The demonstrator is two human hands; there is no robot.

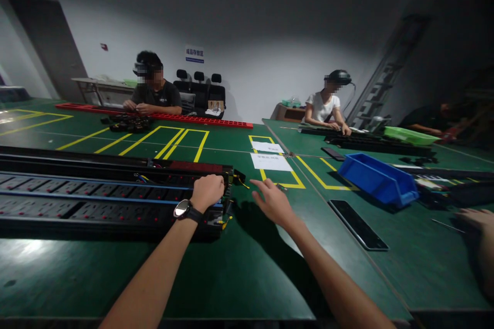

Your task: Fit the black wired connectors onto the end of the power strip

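Note:
My left hand (207, 191), with a watch on its wrist, rests on the right end of a long black strip unit (127, 211). Its fingers are curled, and what they grip, if anything, is hidden. Just right of the unit's end, my right hand (271, 200) hovers over the green table with its fingers apart and nothing in them. Between the hands, short wires with yellow ends (227, 222) stick out of the unit's end, near a small black connector piece (240, 177).
White papers (272, 161) lie ahead on the green table (247, 288). To the right are a phone (358, 224) and a blue bin (376, 177). Two people work across the table. Another person's hand (476, 217) is at the right edge.

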